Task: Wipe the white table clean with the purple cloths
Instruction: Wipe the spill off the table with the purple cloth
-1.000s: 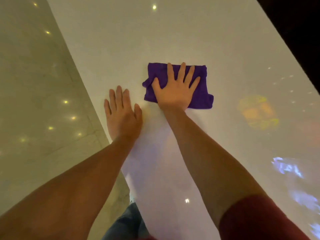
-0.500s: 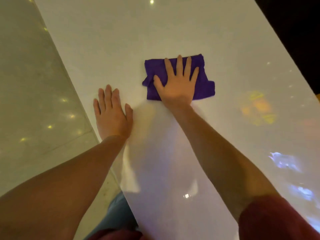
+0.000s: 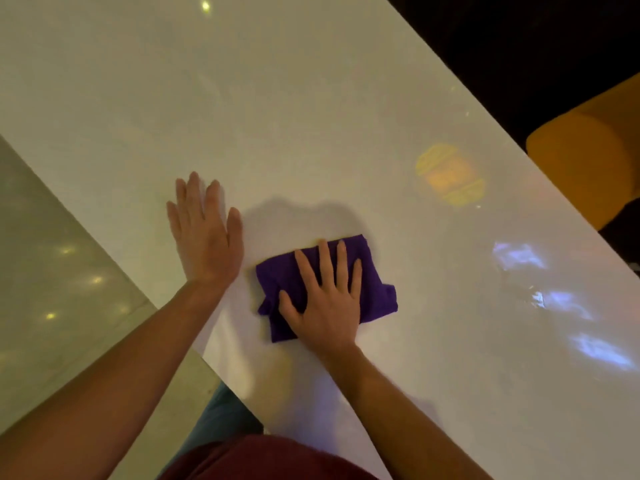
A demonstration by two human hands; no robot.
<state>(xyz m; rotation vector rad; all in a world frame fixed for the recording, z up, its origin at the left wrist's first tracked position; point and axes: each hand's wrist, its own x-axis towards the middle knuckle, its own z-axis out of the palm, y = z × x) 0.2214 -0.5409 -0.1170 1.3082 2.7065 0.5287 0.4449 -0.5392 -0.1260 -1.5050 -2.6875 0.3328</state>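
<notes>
A folded purple cloth (image 3: 375,289) lies flat on the glossy white table (image 3: 294,116), near its front edge. My right hand (image 3: 325,299) presses down on the cloth with fingers spread, covering its middle and left part. Beside it, to the left, my left hand (image 3: 204,237) rests palm-down on the bare table top, fingers together, holding nothing. Only one cloth is in view.
The table's left edge runs diagonally, with a pale tiled floor (image 3: 52,271) beyond it. An orange seat (image 3: 588,161) stands past the table's right edge. Coloured light reflections (image 3: 450,178) show on the table at the right. My legs are at the bottom.
My right hand has drawn the cloth back towards me, so it now lies level with and just right of my left hand. The view has shifted, bringing the orange seat in.
</notes>
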